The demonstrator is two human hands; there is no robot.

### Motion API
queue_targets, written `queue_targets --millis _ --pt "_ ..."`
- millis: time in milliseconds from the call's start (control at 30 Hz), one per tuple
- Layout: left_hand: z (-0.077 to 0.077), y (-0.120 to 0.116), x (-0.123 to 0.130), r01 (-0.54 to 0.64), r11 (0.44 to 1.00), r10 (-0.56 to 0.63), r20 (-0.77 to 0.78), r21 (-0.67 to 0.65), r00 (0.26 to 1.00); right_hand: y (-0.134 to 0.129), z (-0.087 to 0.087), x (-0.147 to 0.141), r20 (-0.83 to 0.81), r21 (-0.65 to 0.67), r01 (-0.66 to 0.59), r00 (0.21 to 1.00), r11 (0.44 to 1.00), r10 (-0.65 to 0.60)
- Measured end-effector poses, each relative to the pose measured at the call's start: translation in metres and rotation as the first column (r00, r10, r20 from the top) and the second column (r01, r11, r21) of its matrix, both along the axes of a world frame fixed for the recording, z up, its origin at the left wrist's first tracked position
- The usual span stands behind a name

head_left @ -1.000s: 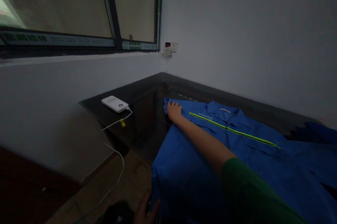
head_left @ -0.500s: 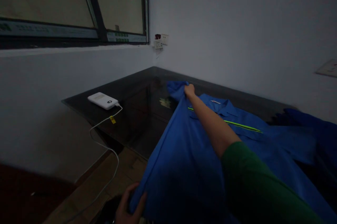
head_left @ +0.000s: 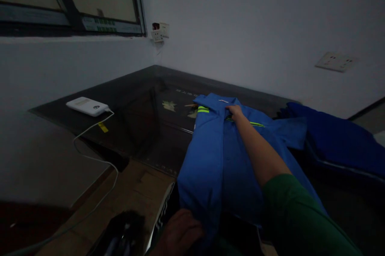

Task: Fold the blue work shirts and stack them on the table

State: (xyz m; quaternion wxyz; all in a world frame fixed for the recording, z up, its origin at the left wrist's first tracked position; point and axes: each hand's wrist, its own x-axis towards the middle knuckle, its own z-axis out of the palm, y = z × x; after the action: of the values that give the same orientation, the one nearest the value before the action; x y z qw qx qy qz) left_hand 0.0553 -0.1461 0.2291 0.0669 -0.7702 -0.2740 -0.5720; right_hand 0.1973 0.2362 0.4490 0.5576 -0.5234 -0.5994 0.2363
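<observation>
A blue short-sleeved work shirt [head_left: 207,156] with bright yellow-green stripes lies on the dark table, collar at the far end and lower part hanging over the near edge. Its left side is folded inward, with the striped sleeve lying along the left. My right hand [head_left: 235,111] pinches the folded edge just below the collar, fingers closed. Low in the view, my left hand [head_left: 182,230] is closed at the bottom left corner of the shirt; its fingertips are dim and partly hidden by the cloth.
A white power bank [head_left: 87,105] with a white cable [head_left: 116,178] rests at the table's left. Darker blue folded cloth [head_left: 339,140] is piled on the right. Wall sockets [head_left: 335,62] are above the dark table [head_left: 135,107]. A black shiny object [head_left: 120,232] is below.
The shirt's left side, held up half a second ago, now lies folded over toward the middle. Both hands have moved right relative to the table, and the view has turned right.
</observation>
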Motion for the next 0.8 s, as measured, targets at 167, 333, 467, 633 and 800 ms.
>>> queue_targets --millis 167,333,467,633,800 --pt "-0.015 0.005 0.007 0.043 0.999 -0.043 0.06 0.01 0.997 0.006 -0.004 0.006 0.071 -0.032 0.003 0.997 0.999 -0.001" --pt "-0.024 0.005 0.013 0.028 0.992 -0.029 -0.007 -0.123 1.0 0.009 -0.001 0.018 0.275 0.0 0.082 0.958 0.997 -0.079" --pt "-0.04 0.008 0.008 0.039 0.966 -0.078 -0.145 -0.257 0.986 0.007 0.002 0.026 0.494 0.068 0.125 0.858 0.99 -0.142" --pt "-0.058 0.02 -0.011 -0.011 0.896 0.111 0.201 -0.444 0.973 0.01 0.018 0.003 0.7 0.163 0.113 0.686 0.98 -0.195" --pt "-0.069 0.047 -0.012 0.104 0.741 0.412 0.572 -0.663 0.709 0.028 0.022 -0.038 0.833 0.083 0.111 0.538 0.99 -0.13"
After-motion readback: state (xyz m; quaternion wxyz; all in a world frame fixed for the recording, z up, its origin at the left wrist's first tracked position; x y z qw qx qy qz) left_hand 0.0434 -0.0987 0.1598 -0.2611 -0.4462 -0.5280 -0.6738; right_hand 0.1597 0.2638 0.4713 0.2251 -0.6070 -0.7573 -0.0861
